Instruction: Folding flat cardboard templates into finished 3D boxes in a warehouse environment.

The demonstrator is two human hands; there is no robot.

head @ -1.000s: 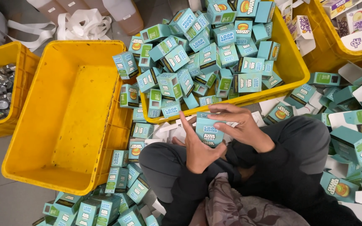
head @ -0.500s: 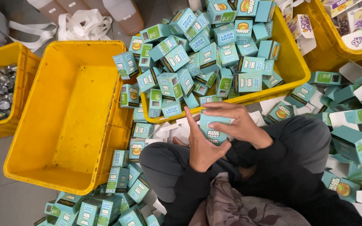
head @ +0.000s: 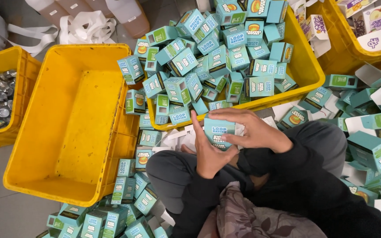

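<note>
I hold a small teal carton (head: 218, 131) in front of me with both hands, above my lap. My left hand (head: 207, 152) cups it from below and from the left side. My right hand (head: 248, 128) lies over its top and right side, fingers curled across the upper edge. Just beyond my hands stands a yellow crate (head: 307, 72) heaped with several closed teal cartons of the same kind.
An empty yellow crate (head: 73, 119) sits at my left. A yellow bin with metal lids (head: 5, 94) is at the far left. Loose teal cartons (head: 128, 194) lie around my knees, flat and half-folded cartons (head: 375, 132) at my right. Another yellow crate (head: 353, 48) stands top right.
The carton has turned in my hands and now shows a printed face. My right hand's fingers have closed down over its top edge.
</note>
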